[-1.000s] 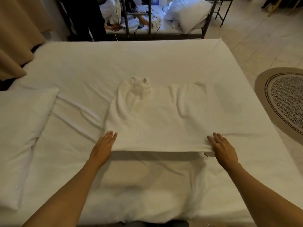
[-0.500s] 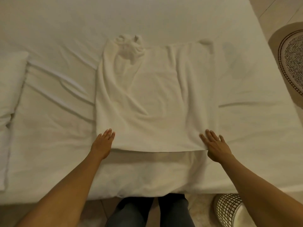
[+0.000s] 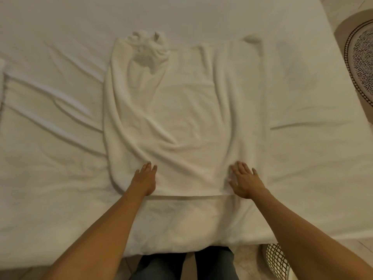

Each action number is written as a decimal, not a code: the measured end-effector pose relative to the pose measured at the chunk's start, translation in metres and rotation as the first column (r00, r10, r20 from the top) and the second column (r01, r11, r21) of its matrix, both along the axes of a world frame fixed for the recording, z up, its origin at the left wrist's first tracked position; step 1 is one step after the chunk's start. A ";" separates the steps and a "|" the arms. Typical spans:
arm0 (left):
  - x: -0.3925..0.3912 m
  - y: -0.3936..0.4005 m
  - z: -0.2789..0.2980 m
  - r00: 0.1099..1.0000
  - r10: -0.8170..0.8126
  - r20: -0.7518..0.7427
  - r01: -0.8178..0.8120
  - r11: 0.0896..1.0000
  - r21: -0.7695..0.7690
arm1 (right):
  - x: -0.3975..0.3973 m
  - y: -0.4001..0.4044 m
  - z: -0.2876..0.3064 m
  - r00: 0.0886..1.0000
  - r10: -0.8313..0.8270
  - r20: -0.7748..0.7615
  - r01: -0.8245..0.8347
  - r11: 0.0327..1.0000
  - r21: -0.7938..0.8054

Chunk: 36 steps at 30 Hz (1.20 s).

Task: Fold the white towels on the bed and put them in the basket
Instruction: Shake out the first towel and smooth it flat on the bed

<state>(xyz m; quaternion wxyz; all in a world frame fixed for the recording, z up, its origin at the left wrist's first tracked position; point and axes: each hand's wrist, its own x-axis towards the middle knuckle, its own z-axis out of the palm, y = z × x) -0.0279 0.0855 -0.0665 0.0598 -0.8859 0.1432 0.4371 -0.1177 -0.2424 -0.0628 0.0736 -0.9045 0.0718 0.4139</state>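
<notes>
Currently smoothing: left hand (image 3: 145,181) and right hand (image 3: 245,181) press flat, fingers spread, gripping nothing, on near edge of white towel (image 3: 181,110) spread on bed (image 3: 60,178). Far corner bunched; straighten next, then fold. Basket (image 3: 277,261) at bedside floor.

Left hand (image 3: 145,181): we find it moved off the towel's (image 3: 181,122) near left corner and inward; it now lies flat on the cloth, fingers stretched forward.
Right hand (image 3: 245,181): likewise moved inward from the near right corner; palm down on the towel, fingers spread.
Towel: its near left corner, square before, now curves round beside the left wrist.
View: we note the camera tipped further down; the basket (image 3: 276,261) by the bed's (image 3: 60,178) near edge shows more.
</notes>
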 end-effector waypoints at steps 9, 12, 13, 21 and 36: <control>-0.010 -0.041 -0.028 0.999 -0.025 0.019 0.025 1.000 0.002 | -0.009 0.010 -0.035 0.984 -0.118 0.133 0.117 0.993 0.012; -0.006 -0.060 -0.027 0.995 -0.016 0.102 0.019 0.999 -0.031 | -0.015 -0.001 -0.032 0.918 -0.271 0.289 0.280 0.960 0.013; -0.003 -0.068 -0.026 0.992 -0.020 0.125 0.026 0.999 -0.042 | -0.016 -0.007 -0.031 0.886 -0.338 0.318 0.350 0.936 0.019; 0.034 -0.155 -0.021 0.971 -0.120 0.208 0.155 0.974 -0.166 | -0.027 -0.052 -0.037 0.702 -0.622 0.348 0.634 0.768 0.095; 0.087 -0.265 -0.007 0.958 -0.174 0.229 0.225 0.949 -0.222 | 0.006 -0.054 -0.031 0.424 -0.838 0.345 0.779 0.531 0.333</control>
